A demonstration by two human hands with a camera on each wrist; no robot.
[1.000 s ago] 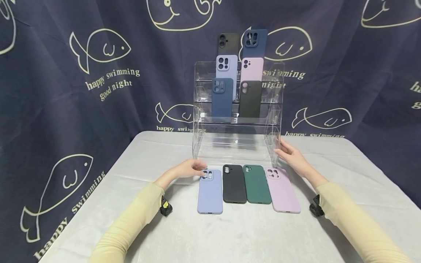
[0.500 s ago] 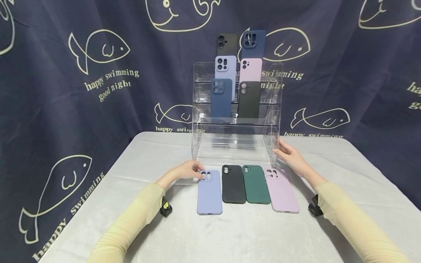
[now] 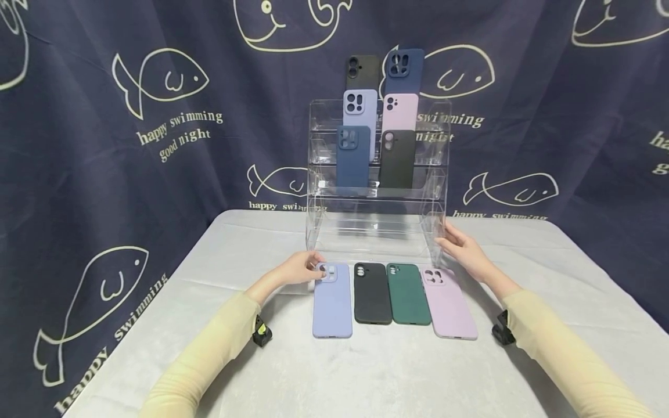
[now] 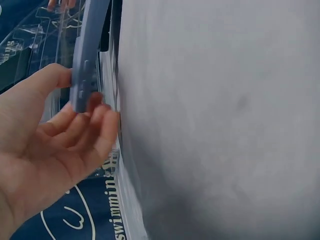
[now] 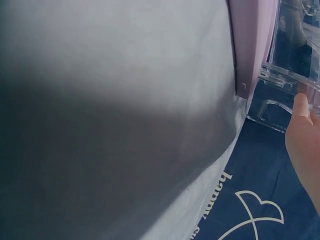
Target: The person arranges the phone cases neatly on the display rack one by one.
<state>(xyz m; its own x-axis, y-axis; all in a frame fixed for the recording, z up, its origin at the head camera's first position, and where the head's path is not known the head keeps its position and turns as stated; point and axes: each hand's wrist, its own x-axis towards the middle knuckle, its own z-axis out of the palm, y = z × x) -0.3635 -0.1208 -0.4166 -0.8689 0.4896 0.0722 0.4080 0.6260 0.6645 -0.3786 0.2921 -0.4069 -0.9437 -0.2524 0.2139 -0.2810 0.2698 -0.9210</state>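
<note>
In the head view my left hand pinches the camera-hole end of a light blue phone case. The left wrist view shows the thumb on one face of that phone case and fingertips under the other, its end raised off the cloth. To its right lie a black phone case, a green phone case and a lilac phone case. My right hand grips the lower right side of the clear tiered display stand. In the right wrist view, that hand is partly cut off.
On the stand's upper tiers stand several phone cases in two columns, among them a pink phone case and a dark blue phone case. A grey cloth covers the table. Behind hangs a navy curtain with fish drawings.
My left fingers have closed on the light blue phone case, and its camera end has come up slightly toward the stand. My right hand keeps its place on the stand.
</note>
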